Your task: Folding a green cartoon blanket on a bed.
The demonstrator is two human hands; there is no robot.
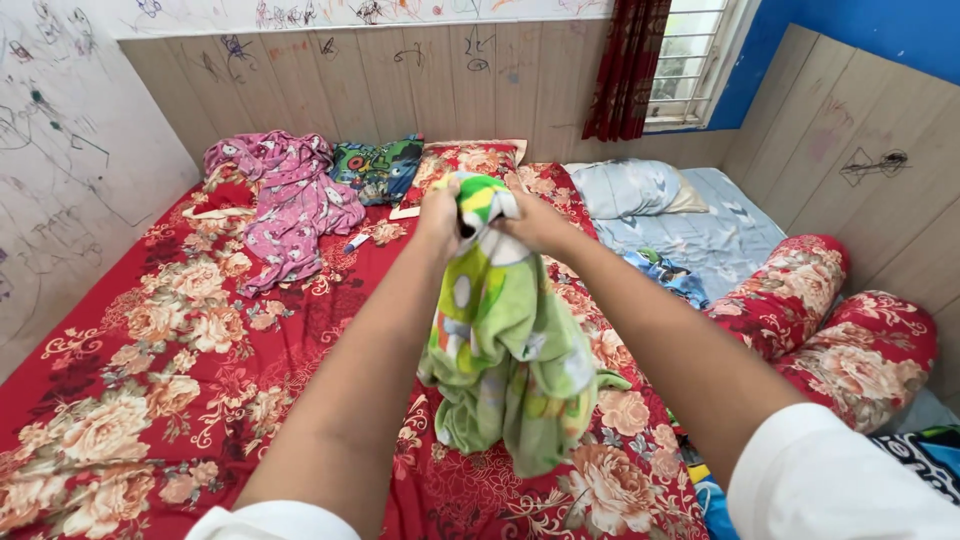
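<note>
On the far left of the red flowered sheet (150,340) lay a pink garment (285,195), with a dark cartoon cushion (378,168) just right of it; near the middle, the left hand (440,215) and right hand (535,222) were both clenched on the top of a green blanket (505,340), which hung bunched above the sheet; farther right lay a pale blue pillow (625,187), and two red flowered bolsters (830,320) rested by the right wall.

both hands (490,215) grip green blanket (510,340) over red floral bed (180,370)
</note>
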